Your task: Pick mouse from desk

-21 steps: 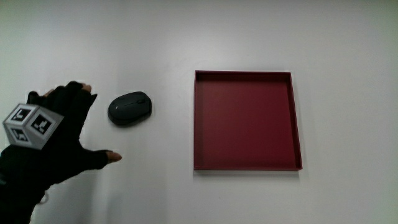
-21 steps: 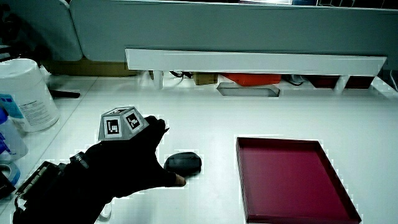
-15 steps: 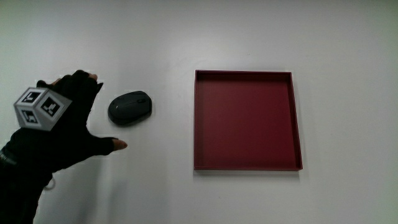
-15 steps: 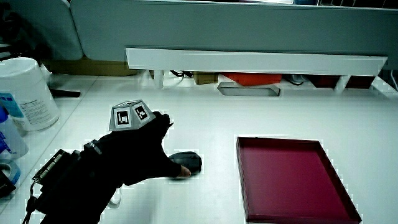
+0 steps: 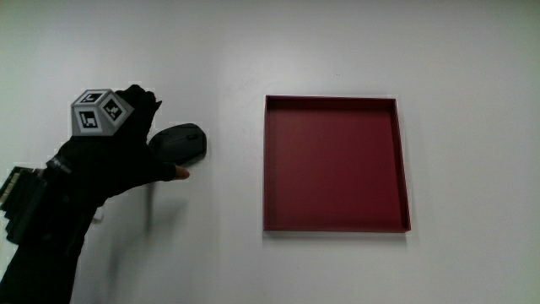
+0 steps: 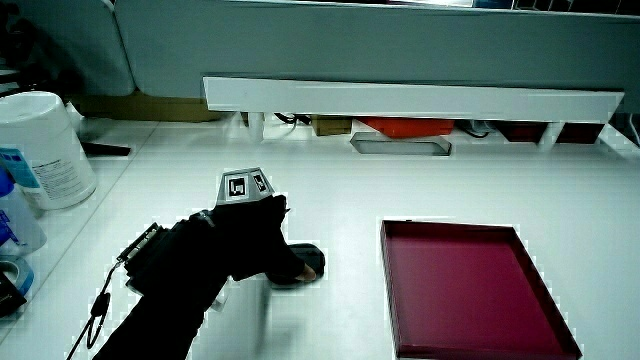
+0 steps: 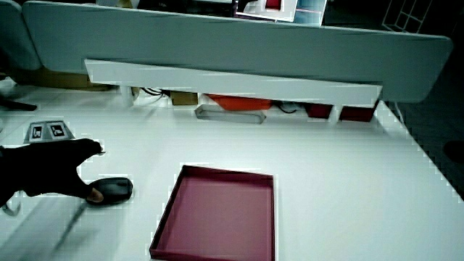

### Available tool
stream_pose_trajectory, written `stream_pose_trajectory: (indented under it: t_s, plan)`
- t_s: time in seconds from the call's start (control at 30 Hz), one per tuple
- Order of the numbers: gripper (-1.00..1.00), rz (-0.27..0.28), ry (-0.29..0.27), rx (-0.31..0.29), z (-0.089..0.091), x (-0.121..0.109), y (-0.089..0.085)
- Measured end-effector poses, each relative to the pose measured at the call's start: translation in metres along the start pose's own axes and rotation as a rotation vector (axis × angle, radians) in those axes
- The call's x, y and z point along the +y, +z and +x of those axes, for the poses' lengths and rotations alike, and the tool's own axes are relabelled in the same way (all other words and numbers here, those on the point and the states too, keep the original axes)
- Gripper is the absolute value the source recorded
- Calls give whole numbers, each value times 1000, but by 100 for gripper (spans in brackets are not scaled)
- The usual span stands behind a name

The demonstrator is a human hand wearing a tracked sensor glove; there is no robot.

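Note:
A dark grey mouse (image 5: 184, 142) lies on the white desk beside a dark red tray (image 5: 335, 162). The gloved hand (image 5: 126, 148) reaches over the mouse's end away from the tray, its fingers spread and its thumb tip on the desk at the mouse's near edge. The fingers are not closed on the mouse. In both side views the hand (image 6: 250, 245) (image 7: 61, 170) covers part of the mouse (image 6: 305, 262) (image 7: 114, 189). The patterned cube (image 5: 99, 111) sits on the hand's back.
The shallow tray (image 6: 470, 290) (image 7: 217, 217) holds nothing. A white canister (image 6: 42, 150) stands at the desk's edge in a side view. A low partition with a white shelf (image 6: 410, 98) (image 7: 232, 83) runs along the desk's farthest edge.
The hand has moved toward the mouse and now partly covers it; earlier it was beside the mouse with a gap. The mouse and tray have not moved.

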Motion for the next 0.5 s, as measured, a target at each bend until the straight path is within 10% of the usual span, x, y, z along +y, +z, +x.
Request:
stream_pose_trajectory:
  t_s: [0.5]
  plan:
    - [0, -74, 58, 11, -8, 38, -21]
